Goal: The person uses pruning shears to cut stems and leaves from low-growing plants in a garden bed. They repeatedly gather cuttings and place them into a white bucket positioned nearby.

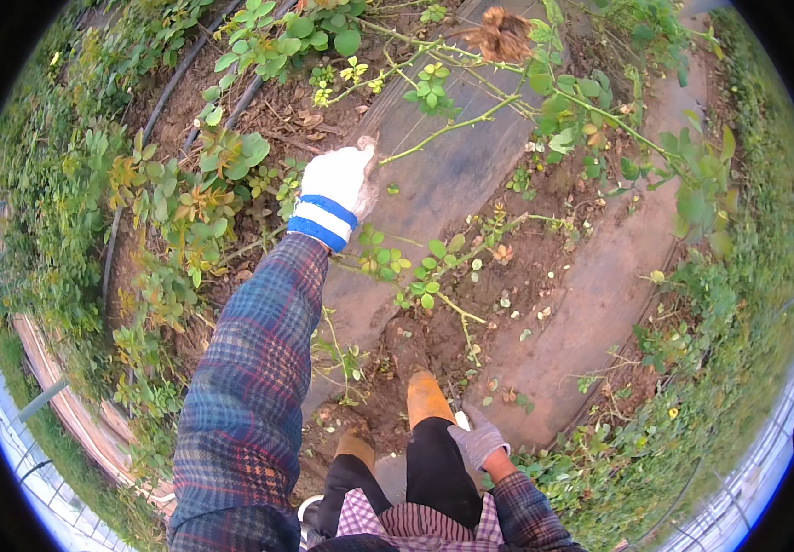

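My left hand [338, 181], in a white knit glove with blue cuff bands, reaches forward over the ground. Its fingers are closed on the end of a long, green, thorny stem [449, 129], which looks like a rose cane and runs up to the right. A dried brown flower head [500, 34] hangs near the top among the canes. Low beside my leg, my right hand [481, 439] wears a greyish glove and grips a small white-handled tool [462, 420]. The tool's dark tip points forward; its kind cannot be made out.
Leafy thorny bushes [183, 200] line the left, with black irrigation hoses [176, 90] beneath. Another leafy branch [431, 276] stretches low before my muddy boots [428, 399]. Dark ground sheeting [597, 290] and soil with fallen leaves lie between the rows. Dense greenery [749, 331] borders the right.
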`<move>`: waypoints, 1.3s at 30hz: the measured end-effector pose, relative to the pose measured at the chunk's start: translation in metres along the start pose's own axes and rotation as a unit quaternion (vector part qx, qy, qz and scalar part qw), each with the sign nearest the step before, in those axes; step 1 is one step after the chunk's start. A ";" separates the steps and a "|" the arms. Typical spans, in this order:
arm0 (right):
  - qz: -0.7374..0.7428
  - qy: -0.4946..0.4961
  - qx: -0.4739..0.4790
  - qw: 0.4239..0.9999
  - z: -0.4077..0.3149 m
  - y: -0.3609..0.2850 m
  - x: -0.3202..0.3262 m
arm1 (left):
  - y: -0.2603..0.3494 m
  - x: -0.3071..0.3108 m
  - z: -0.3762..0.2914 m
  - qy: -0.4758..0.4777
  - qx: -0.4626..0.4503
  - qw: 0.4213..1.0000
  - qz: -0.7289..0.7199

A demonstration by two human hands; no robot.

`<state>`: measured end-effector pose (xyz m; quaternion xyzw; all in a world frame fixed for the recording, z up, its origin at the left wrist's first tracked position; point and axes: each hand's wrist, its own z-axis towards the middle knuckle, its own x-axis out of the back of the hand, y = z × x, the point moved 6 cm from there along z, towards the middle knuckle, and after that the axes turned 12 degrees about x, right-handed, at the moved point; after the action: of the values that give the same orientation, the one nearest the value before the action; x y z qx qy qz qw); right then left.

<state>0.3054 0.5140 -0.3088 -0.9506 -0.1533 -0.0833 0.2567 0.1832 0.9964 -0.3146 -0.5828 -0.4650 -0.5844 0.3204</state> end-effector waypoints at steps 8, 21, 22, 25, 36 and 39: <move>-0.015 -0.001 -0.003 1.000 0.003 0.022 -0.011 | 0.015 -0.011 -0.038 -0.038 -0.176 0.982 -0.060; 0.202 -0.113 0.017 0.973 0.005 -0.141 -0.002 | 0.008 0.076 -0.051 0.142 0.062 0.950 -0.270; 0.264 -0.041 0.095 0.959 0.014 -0.159 -0.002 | 0.010 0.075 -0.052 0.107 0.044 0.962 -0.249; 0.326 0.093 0.185 0.923 0.044 -0.209 0.005 | 0.003 0.064 -0.067 0.014 0.028 0.983 -0.181; 0.494 0.101 0.103 0.857 0.044 -0.195 0.034 | -0.001 0.019 -0.120 -0.057 -0.077 0.995 -0.040; 0.370 0.109 0.121 0.915 0.034 -0.176 0.032 | -0.008 0.024 -0.122 -0.021 -0.064 0.994 -0.090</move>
<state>0.2795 0.6844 -0.2490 -0.8860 0.2298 -0.0662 0.3971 0.1257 0.8913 -0.2786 -0.5703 -0.4837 -0.6270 0.2182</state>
